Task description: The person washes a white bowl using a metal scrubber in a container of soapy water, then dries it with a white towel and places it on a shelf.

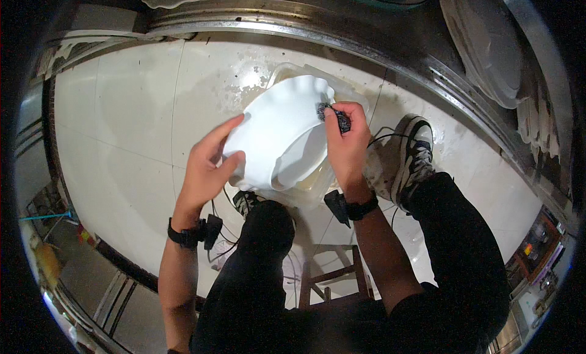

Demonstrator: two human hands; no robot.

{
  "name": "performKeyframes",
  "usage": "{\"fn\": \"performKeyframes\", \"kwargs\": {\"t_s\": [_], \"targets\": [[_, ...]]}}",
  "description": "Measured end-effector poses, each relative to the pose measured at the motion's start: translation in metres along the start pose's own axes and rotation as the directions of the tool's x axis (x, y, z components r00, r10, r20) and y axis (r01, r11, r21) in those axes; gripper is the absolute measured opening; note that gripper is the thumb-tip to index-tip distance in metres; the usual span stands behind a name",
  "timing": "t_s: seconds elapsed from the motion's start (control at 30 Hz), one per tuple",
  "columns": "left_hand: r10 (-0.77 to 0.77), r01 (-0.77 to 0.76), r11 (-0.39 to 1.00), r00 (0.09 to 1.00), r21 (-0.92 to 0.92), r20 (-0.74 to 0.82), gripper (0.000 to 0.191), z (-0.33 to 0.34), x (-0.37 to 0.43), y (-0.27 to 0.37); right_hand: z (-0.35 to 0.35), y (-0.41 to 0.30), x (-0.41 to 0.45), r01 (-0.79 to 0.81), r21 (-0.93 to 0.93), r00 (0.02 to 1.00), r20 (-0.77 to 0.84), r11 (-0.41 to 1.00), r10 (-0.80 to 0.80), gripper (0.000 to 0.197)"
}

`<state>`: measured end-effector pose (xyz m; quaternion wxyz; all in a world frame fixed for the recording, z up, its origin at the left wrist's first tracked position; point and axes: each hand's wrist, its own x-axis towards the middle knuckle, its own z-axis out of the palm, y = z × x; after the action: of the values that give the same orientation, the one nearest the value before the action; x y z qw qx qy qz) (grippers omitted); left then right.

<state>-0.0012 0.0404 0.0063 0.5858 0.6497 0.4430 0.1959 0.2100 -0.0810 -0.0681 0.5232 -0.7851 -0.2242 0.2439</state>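
Observation:
A large white dish with a scalloped rim [270, 120] is tilted over a translucent plastic tub [352, 91] on the floor. My left hand [213, 164] grips the dish at its left edge, fingertips on the outer face and thumb near the lower rim. My right hand [350, 139] pinches a dark metallic scouring pad [341, 119] against the scalloped edge at the dish's upper right. Pale yellowish liquid shows in the tub beside the dish. Each wrist wears a black strap with a small black device. The tub's middle is hidden under the dish.
Wet pale floor tiles [132, 102] surround the tub. A metal counter edge [274, 28] curves across the top, with stacked pale dishes [485, 47] at the upper right. My shoe [416, 148], black cables and a wooden stool [336, 274] are close by.

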Motion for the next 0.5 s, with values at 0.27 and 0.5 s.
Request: {"fn": "performKeyframes", "kwargs": {"t_s": [0.27, 0.5], "targets": [[-0.299, 0.300, 0.953, 0.914, 0.041, 0.274, 0.023, 0.021, 0.041, 0.031, 0.026, -0.058, -0.020, 0.535, 0.053, 0.839, 0.080, 0.843, -0.538, 0.025], [-0.132, 0.069, 0.901, 0.984, 0.429, 0.118, 0.046, 0.031, 0.014, 0.011, 0.006, -0.026, 0.019, 0.209, -0.016, 0.977, -0.043, 0.978, -0.210, 0.011]]}}
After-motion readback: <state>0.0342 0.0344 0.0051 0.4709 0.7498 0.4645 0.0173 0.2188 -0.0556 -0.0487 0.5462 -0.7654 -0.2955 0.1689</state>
